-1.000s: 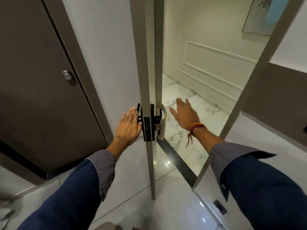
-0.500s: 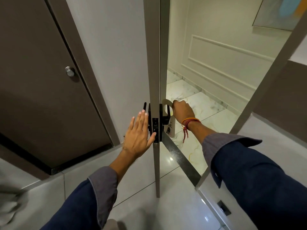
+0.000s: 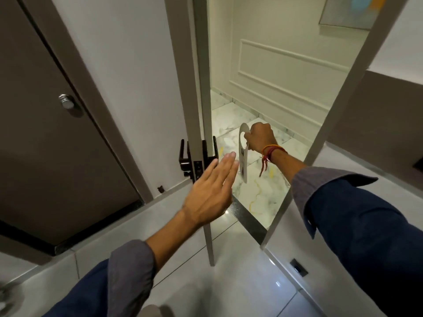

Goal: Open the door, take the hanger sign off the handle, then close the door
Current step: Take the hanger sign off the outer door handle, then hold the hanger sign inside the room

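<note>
Item: door [image 3: 199, 88]. Status: open, seen edge-on, doorway clear to the marble floor [image 3: 263, 197] beyond. Opening step judged done.

Item: handle [image 3: 211, 154], black, on the door's far face. Nothing hangs on it now.

Item: hanger sign [image 3: 242, 154], white. It is in my right hand [image 3: 261, 139], fist closed around its hooked top, held just beside the handle and apart from it. Removal judged done.

Item: left hand [image 3: 212, 188]. Flat, fingers spread, holding nothing, in front of the door's edge near the latch.

Outstanding: closing the door.
</note>
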